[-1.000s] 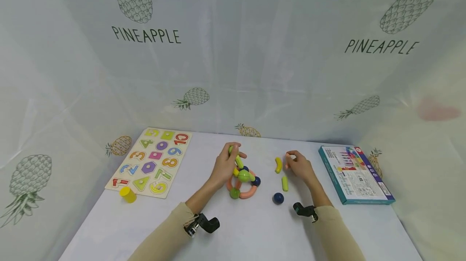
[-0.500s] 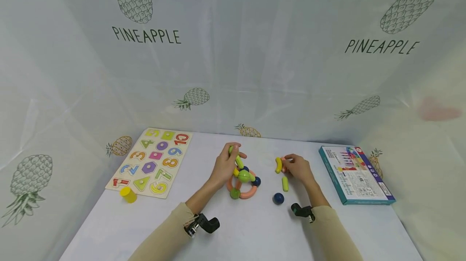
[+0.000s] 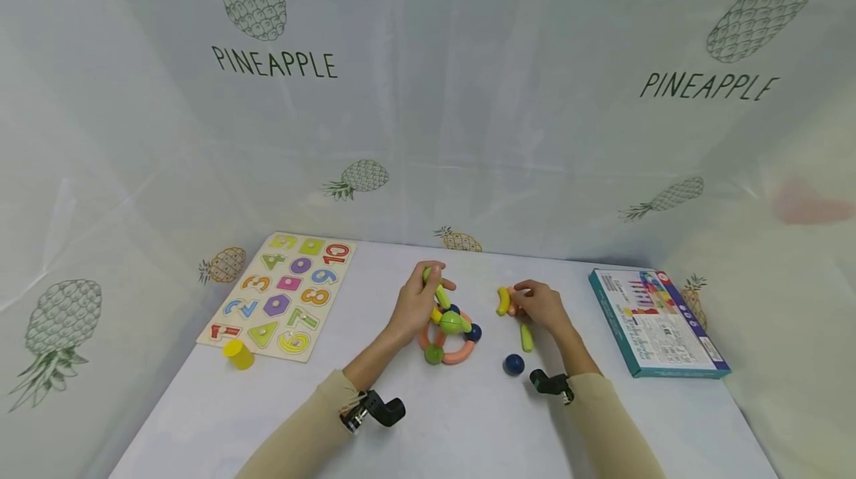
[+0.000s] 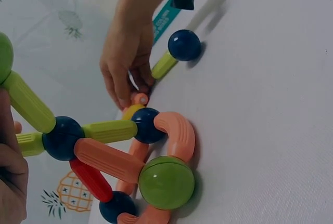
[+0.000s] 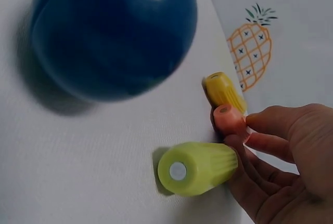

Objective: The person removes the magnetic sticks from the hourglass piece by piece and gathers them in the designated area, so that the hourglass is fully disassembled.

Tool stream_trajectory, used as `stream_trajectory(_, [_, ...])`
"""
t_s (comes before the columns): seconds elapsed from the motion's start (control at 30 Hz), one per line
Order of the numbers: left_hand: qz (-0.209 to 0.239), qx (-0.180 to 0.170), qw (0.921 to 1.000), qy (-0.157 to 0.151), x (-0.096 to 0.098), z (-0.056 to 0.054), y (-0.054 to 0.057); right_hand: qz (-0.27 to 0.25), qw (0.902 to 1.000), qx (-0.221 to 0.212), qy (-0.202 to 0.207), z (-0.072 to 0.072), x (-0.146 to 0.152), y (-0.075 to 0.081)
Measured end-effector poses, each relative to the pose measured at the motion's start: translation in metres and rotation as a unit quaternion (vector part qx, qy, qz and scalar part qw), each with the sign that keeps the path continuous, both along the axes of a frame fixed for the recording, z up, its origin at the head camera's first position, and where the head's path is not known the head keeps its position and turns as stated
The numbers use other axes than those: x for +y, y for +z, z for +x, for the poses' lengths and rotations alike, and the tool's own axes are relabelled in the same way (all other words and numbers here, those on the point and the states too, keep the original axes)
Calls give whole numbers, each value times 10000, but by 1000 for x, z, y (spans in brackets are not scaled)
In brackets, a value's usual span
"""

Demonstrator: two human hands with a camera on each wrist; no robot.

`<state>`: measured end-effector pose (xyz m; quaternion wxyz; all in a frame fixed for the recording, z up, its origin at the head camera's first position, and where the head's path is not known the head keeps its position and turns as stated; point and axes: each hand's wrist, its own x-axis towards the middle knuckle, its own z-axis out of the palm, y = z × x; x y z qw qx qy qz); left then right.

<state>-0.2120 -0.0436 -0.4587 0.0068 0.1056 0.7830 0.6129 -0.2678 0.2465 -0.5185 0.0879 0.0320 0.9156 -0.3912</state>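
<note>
My left hand (image 3: 412, 308) grips the top of a built frame of magnetic rods and balls (image 4: 112, 160), around a light green rod (image 3: 442, 296). The frame has salmon curved rods at its base, with green and dark blue balls at the joints. My right hand (image 3: 540, 306) pinches a salmon curved rod (image 5: 229, 120) between thumb and fingers, low over the table. Right beside that rod lies a yellow curved rod (image 5: 225, 91). A light green straight rod (image 5: 196, 168) lies under the right hand's lower fingers, and a dark blue ball (image 3: 513, 365) rests nearer the front.
A wooden number puzzle board (image 3: 281, 301) lies at the back left, with a yellow cylinder (image 3: 238, 354) at its front corner. On the right lies a flat toy box (image 3: 658, 323). A pineapple-print sheet (image 3: 468, 130) hangs behind the white table (image 3: 468, 427).
My right hand has moved left with the salmon rod, up against the yellow rod, which has shifted slightly left. The light green loose rod has turned a little. The left hand keeps its grip.
</note>
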Motion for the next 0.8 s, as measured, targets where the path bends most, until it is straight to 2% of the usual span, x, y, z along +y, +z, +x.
stream_trajectory(0.27, [-48, -18, 10000, -24, 1, -3, -1, -50, 10000, -26, -32, 1, -5, 4])
stream_trajectory(0.4, [-21, -87, 9999, -89, 1, -3, 1, 354, 9986, 341, -203, 4, -7, 8])
stream_trajectory(0.5, [-105, -109, 9998, -153, 1, -5, 3, 452, 9954, 822, -201, 8, -16, 20])
stream_trajectory(0.63, [-197, -119, 9992, -331, 0, -8, 8, -49, 9893, 1422, 332, 15, -39, 46])
stream_trajectory(0.8, [-272, -317, 9968, -687, 0, -14, 13, -641, 9728, 1883, 1192, 25, -70, 73])
